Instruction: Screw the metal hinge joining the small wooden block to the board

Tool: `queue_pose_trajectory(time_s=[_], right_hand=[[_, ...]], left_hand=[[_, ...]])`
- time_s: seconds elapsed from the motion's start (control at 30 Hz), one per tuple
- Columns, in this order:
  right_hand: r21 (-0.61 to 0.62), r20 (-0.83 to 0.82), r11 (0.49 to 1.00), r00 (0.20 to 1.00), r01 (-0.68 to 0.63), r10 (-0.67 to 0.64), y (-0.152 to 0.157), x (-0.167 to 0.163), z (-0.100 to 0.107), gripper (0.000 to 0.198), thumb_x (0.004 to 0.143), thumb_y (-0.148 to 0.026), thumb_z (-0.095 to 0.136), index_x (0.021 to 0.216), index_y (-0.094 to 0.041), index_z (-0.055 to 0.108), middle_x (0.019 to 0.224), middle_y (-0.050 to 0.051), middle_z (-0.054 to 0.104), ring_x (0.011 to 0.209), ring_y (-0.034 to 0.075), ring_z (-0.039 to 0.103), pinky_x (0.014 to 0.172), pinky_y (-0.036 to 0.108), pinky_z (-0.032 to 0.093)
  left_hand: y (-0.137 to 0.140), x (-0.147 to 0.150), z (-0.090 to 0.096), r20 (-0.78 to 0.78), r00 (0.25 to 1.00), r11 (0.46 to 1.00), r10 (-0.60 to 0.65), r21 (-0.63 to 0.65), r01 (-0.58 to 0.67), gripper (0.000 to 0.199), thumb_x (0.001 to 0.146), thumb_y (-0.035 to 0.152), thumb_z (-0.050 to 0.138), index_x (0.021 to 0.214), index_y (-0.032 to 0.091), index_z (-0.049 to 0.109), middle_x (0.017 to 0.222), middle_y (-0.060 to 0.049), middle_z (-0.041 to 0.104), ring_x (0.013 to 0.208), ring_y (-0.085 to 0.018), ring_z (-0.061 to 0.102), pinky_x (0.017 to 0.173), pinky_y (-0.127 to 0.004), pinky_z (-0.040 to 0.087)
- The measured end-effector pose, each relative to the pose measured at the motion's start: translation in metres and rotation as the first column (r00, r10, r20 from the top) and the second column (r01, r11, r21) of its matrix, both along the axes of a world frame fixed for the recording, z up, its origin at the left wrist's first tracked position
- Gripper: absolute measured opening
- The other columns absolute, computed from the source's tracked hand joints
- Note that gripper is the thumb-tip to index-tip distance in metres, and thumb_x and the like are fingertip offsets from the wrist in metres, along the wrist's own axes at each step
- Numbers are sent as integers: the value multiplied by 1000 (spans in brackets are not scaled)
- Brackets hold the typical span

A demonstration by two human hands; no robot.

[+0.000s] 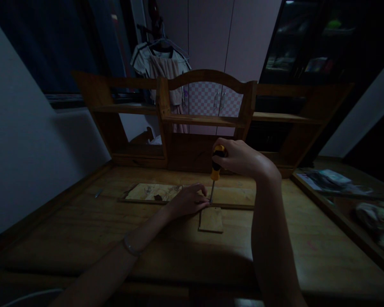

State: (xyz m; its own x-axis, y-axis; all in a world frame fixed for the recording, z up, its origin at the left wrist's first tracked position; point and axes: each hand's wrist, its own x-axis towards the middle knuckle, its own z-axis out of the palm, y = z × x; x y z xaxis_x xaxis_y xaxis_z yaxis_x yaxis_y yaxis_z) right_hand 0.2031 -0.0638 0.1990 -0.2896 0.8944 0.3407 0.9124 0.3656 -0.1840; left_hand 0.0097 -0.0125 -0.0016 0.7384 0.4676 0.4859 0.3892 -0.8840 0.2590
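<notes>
My right hand (233, 154) is wrapped round the yellow and black handle of a screwdriver (215, 175), which stands nearly upright with its tip down. The tip meets the front edge of a long wooden board (232, 197) lying across the desk. Beside the tip, the fingers of my left hand (190, 199) are pinched together low on the board; whatever is between them is too small to make out. Just in front of the long board lies a small square wooden piece (211, 220). Patchy, peeling marks cover the long board's left part.
The wooden desk (131, 243) carries a shelf unit (205, 121) along its back. A small metal piece (98, 193) lies at the left. Papers and a clear bag (334, 179) rest on the right side surface. Clothes (166, 64) hang behind the shelf.
</notes>
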Motion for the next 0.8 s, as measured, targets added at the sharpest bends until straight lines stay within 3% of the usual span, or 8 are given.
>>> queue_pose_trajectory(time_s=[0.47,0.8], right_hand=[[30,69,1000,998,3,-5,3,-1,-1,31,88,-47,53,98,-19,62,89,7,69,77,19,61,65,27,37],[-28,26,1000,1000,2,-2,-2,-1,1,26,85,-40,54,95,-19,63,89,6,69,76,17,61,59,24,37]], left_hand=[[-2,2,1,26,1000,1000,-5,3,5,20,92,34,57,91,25,74,102,-4,61,88,-15,61,81,-28,48],[-8,-3,11,-15,999,999,-49,18,50,29,95,35,50,85,24,74,109,-5,60,95,-17,60,84,-29,47]])
